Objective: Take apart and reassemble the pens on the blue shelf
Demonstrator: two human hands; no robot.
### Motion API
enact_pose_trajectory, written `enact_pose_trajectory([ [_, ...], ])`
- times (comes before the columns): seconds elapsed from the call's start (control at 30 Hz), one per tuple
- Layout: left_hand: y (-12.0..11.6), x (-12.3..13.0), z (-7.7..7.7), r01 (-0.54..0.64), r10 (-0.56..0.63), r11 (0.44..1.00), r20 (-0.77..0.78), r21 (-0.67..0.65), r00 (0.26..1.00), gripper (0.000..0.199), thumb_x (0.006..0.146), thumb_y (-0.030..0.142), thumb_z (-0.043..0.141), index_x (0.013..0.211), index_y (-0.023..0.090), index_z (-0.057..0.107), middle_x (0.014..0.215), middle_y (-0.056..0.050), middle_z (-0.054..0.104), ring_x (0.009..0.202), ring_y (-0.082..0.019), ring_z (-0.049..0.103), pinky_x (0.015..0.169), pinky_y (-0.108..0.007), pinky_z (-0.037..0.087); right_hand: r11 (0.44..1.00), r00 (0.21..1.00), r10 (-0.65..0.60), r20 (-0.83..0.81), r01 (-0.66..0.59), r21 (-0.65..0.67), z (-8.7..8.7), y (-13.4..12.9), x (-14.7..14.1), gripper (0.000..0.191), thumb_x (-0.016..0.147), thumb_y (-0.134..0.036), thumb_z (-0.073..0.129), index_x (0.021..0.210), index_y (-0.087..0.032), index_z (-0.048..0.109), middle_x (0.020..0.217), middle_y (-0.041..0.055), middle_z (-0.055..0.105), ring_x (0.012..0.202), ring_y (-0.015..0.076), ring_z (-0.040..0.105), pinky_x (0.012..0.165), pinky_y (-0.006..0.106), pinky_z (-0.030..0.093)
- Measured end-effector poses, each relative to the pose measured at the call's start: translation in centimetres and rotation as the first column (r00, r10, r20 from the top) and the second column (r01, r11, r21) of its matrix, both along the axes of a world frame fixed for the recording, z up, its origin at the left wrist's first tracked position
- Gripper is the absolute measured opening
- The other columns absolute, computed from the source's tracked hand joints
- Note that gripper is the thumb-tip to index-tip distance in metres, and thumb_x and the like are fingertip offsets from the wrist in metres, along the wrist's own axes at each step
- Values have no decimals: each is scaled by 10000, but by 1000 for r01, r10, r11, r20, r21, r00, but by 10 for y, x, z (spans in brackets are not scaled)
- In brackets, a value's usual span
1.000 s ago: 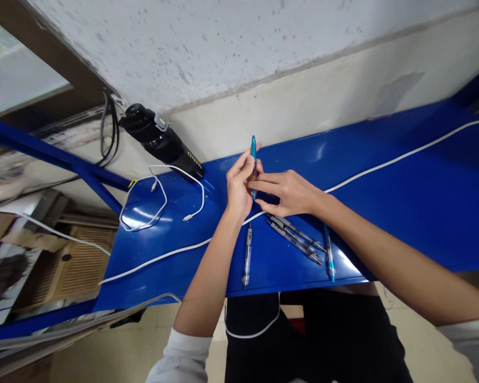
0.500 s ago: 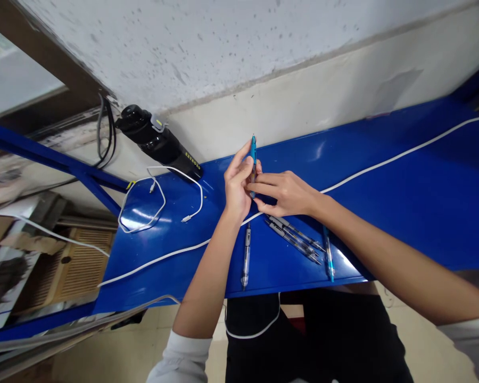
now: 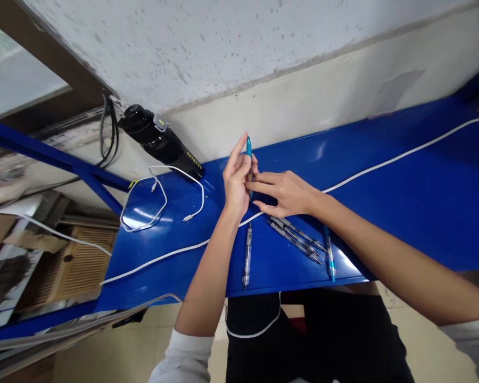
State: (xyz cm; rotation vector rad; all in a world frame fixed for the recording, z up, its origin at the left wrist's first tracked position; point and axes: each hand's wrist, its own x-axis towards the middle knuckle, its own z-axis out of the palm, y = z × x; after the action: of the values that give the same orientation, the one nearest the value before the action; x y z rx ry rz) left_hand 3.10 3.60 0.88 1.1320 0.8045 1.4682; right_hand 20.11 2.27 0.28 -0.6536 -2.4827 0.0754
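My left hand (image 3: 236,181) is closed on a teal pen (image 3: 249,146), held upright with its teal end on top. My right hand (image 3: 283,192) reaches in from the right, its fingers across the lower part of that pen and its thumb close to the bottom end. The fingers partly cover the pen's lower half. Below the hands, several clear pens with grey grips (image 3: 295,239) lie bunched on the blue table (image 3: 383,207). A single clear pen (image 3: 247,258) lies to their left, and another teal pen (image 3: 330,255) to their right, beside my right forearm.
A black bottle (image 3: 163,141) stands at the back left by the wall. A looped white charging cable (image 3: 165,194) lies in front of it. One long white cable (image 3: 403,149) crosses the table under my arms. A blue frame bar (image 3: 83,170) runs along the left.
The teal pen has shifted slightly left and turned in my left hand; its pointed top now looks rounder. The thumb of my right hand stands a little farther from its fingers.
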Motion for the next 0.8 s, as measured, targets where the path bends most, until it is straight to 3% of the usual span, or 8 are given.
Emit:
enact_pose_trajectory([
  [0.13, 15, -22, -10, -224, 252, 966, -279, 128, 927, 473, 1053, 536, 617, 1509, 414, 606, 1056, -37, 737, 708, -153, 626, 660, -292, 529, 997, 999, -20, 47, 24, -68, -2, 3, 0, 577, 1046, -375, 580, 1575, -170, 472, 1262, 160, 733, 1057, 289, 705, 720, 320, 490],
  [0.23, 23, -43, -14, -287, 373, 927, -544, 240, 752, 484, 1062, 571, 580, 1496, 361, 622, 1134, -66, 732, 887, -205, 689, 820, -344, 585, 992, 999, -21, 34, 25, -124, -3, 5, 0, 509, 1042, -381, 588, 1495, -159, 521, 1172, 136, 747, 932, 264, 697, 708, 316, 451],
  [0.33, 22, -52, -17, -242, 355, 933, -791, 266, 498, 474, 1063, 522, 591, 1479, 301, 642, 1242, -121, 698, 1073, -282, 698, 1012, -460, 571, 983, 1000, -4, -1, 4, -181, -1, 5, 1, 367, 1021, -411, 630, 1291, -164, 612, 1022, 86, 738, 792, 217, 644, 671, 300, 387],
  [0.4, 17, -50, -18, -206, 291, 951, -893, 231, 344, 477, 1065, 468, 592, 1503, 282, 626, 1239, -143, 672, 1094, -313, 700, 1041, -509, 560, 975, 1000, 11, -15, -14, -224, 1, 3, 0, 293, 1010, -430, 655, 1149, -174, 631, 914, 48, 710, 727, 188, 595, 648, 290, 341],
  [0.47, 12, -44, -18, -169, 245, 963, -940, 208, 238, 485, 1068, 430, 581, 1528, 281, 605, 1231, -149, 646, 1120, -334, 692, 1029, -525, 564, 965, 1000, 22, -8, -23, -259, 3, 1, 0, 267, 1005, -448, 667, 1023, -185, 626, 825, 17, 676, 668, 164, 545, 626, 286, 295],
  [0.53, 8, -36, -19, -133, 250, 964, -950, 229, 184, 492, 1073, 409, 565, 1548, 282, 585, 1247, -153, 621, 1175, -344, 662, 1040, -521, 557, 960, 1000, 28, 11, -24, -280, 4, 0, -1, 294, 1005, -469, 668, 925, -191, 613, 761, -1, 648, 615, 146, 497, 610, 288, 255],
  [0.8, 6, -20, -27, -110, 297, 952, -948, 285, 116, 539, 1098, 319, 483, 1633, 249, 471, 1292, -157, 575, 1200, -319, 588, 1112, -503, 498, 961, 977, 66, 204, -7, -276, 8, -6, -9, 449, 1026, -580, 613, 812, -187, 644, 615, 5, 620, 550, 153, 498, 598, 303, 212],
])
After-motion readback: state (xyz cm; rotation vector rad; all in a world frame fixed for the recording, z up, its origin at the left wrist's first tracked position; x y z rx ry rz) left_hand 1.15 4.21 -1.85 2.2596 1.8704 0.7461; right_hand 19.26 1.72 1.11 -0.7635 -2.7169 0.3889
